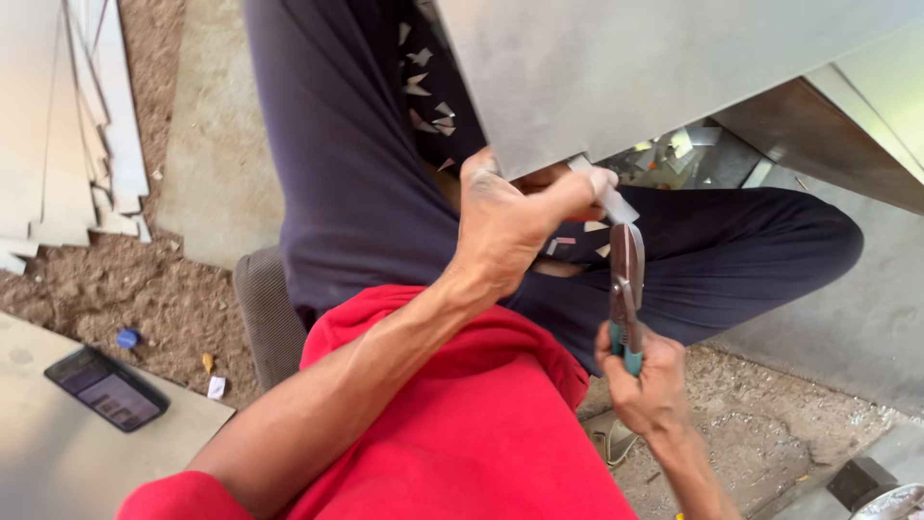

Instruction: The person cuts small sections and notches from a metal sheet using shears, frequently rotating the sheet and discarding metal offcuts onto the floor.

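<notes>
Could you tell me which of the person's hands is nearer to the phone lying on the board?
Left. The left hand grips the metal sheet at centre, closer to the phone; the right hand holds snips farther right.

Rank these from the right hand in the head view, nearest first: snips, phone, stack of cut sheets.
1. Snips, held in the right hand.
2. Phone, far left on a board.
3. Stack of cut sheets, upper left corner, farthest.

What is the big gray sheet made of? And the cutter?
The sheet looks like thin metal, dull gray and matte; small shiny offcuts lie on the trousers. The cutter seems steel, with brownish, maybe rusty blades and teal grips, likely plastic or rubber.
</notes>
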Demonstrator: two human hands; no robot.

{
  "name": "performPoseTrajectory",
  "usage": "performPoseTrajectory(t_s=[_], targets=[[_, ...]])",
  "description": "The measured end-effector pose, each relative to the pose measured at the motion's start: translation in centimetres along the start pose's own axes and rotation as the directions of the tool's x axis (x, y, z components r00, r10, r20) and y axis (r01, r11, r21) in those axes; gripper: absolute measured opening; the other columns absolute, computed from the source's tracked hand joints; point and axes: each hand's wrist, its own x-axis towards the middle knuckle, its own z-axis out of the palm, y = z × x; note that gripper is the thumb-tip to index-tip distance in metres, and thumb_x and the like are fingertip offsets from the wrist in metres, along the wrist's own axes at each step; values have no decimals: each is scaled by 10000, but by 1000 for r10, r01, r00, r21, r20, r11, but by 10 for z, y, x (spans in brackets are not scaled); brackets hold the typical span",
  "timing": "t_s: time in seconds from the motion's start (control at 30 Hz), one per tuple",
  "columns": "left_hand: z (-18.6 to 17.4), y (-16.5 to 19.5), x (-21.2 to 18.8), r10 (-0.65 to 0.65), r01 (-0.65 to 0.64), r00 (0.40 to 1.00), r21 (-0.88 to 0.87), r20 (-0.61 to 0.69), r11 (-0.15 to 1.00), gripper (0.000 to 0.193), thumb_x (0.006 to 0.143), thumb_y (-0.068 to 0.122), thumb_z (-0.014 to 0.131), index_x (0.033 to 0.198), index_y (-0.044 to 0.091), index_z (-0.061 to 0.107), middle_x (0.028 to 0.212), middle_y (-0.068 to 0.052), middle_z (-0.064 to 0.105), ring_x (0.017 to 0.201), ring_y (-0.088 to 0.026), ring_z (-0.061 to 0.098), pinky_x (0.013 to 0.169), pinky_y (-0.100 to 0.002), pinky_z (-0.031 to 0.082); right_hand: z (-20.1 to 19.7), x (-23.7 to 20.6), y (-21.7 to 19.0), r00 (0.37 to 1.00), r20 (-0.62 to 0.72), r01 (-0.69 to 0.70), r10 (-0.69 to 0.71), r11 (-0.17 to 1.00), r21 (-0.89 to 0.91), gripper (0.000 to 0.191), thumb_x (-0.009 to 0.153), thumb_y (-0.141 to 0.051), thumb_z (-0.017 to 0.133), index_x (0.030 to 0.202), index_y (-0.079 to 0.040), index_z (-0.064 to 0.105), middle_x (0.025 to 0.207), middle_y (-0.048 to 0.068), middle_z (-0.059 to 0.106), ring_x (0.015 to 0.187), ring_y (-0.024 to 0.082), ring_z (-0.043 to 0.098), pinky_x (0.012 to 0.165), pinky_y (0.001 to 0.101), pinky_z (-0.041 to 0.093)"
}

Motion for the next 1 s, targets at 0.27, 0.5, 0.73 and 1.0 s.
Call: performPoseTrajectory(t_s=[0.27,0.5,0.73,1.0], targets=[[-42,28,-4,28,-28,1000,-14,8,1000,641,967,64,738,1526,-58,450,952,-117,768,779,-118,669,656,-232,571,-25,43,-33,898,423,-196,121,971,139,680,606,-143,493,1279,-59,544,1098,108,698,823,208,737,654,349,619],[-48,8,-4,72,-69,996,-67,43,995,622,1001,33,712,1541,-61,419,1064,-148,782,969,-157,768,835,-265,651,-42,64,-62,881,473,-41,-7,995,90,647,626,-57,504,1270,-17,550,1062,158,673,935,229,675,811,343,600],[-50,9,-5,54,-42,997,-174,62,984,608,1002,10,712,1537,-54,430,1087,-130,774,972,-132,749,904,-280,657,-54,74,-49,890,399,-97,222,946,-309,288,772,-61,567,1036,-6,670,847,157,669,716,231,603,649,358,520],[-35,8,5,87,-75,990,-111,108,991,552,995,12,760,1493,-54,532,961,-84,753,826,-72,673,768,-218,567,-38,48,-48,864,492,-208,104,964,163,691,597,-89,529,1286,-31,520,1085,135,660,882,194,677,708,355,590]])
